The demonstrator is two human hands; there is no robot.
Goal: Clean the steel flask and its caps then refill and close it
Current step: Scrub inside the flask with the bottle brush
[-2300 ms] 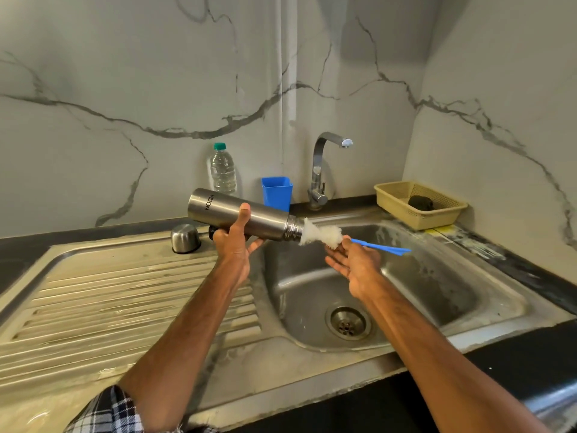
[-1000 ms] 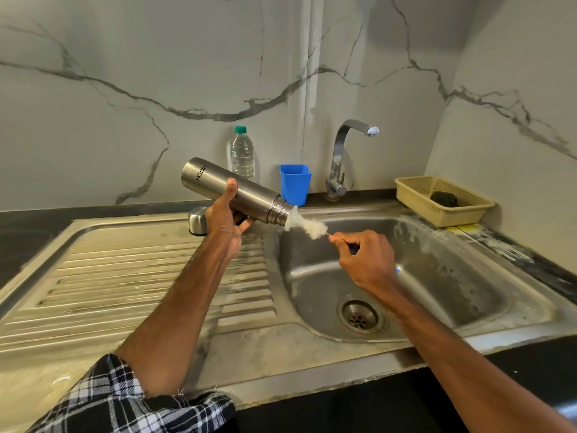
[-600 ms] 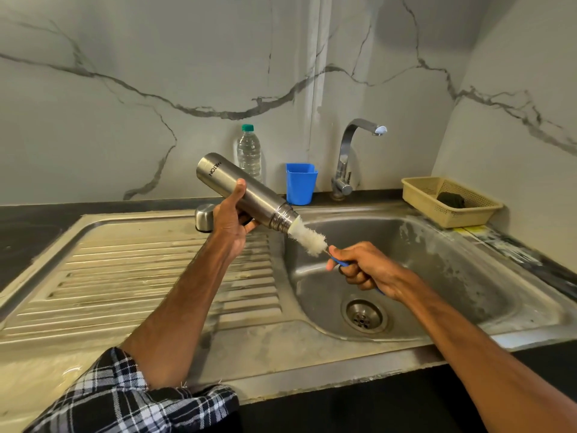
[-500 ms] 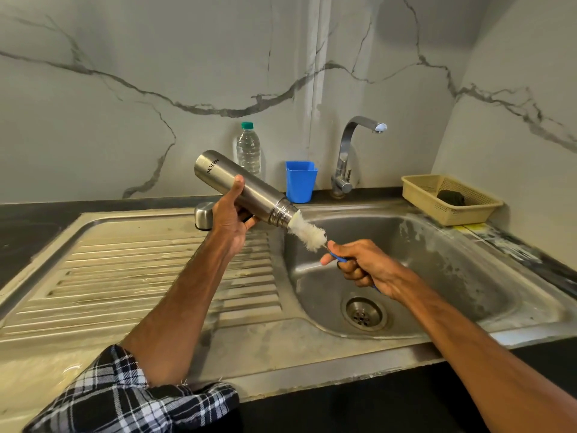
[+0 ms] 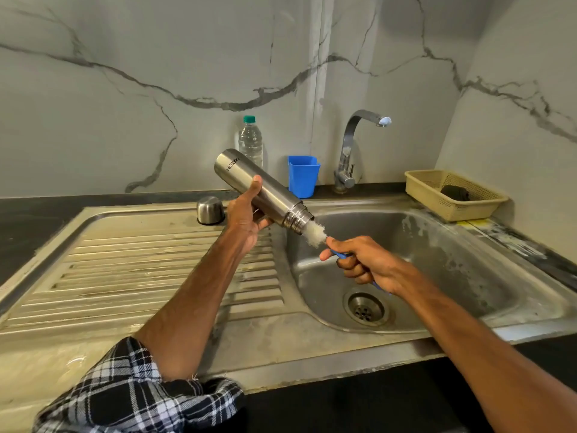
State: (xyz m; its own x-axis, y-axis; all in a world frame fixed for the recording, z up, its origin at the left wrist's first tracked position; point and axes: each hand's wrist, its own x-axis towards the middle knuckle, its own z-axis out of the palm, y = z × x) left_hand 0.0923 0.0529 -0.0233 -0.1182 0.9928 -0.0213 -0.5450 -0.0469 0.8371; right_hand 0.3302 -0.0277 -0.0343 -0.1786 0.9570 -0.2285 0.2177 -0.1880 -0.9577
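Note:
My left hand grips the steel flask around its middle, tilted with its open threaded mouth pointing down-right over the sink basin. My right hand is closed on the blue handle of a bottle brush. The white bristle head is pushed partly into the flask's mouth, and only its rear part shows. A steel cap stands upside down on the drainboard, just left of my left hand.
A clear water bottle with a green top and a blue plastic cup stand against the marble wall. The tap rises behind the basin. A yellow basket holding a dark scrubber sits at the right.
The brush head has gone deeper into the flask's mouth, with less of the bristles showing. My right hand has moved up closer to the flask, which stays tilted in my left hand.

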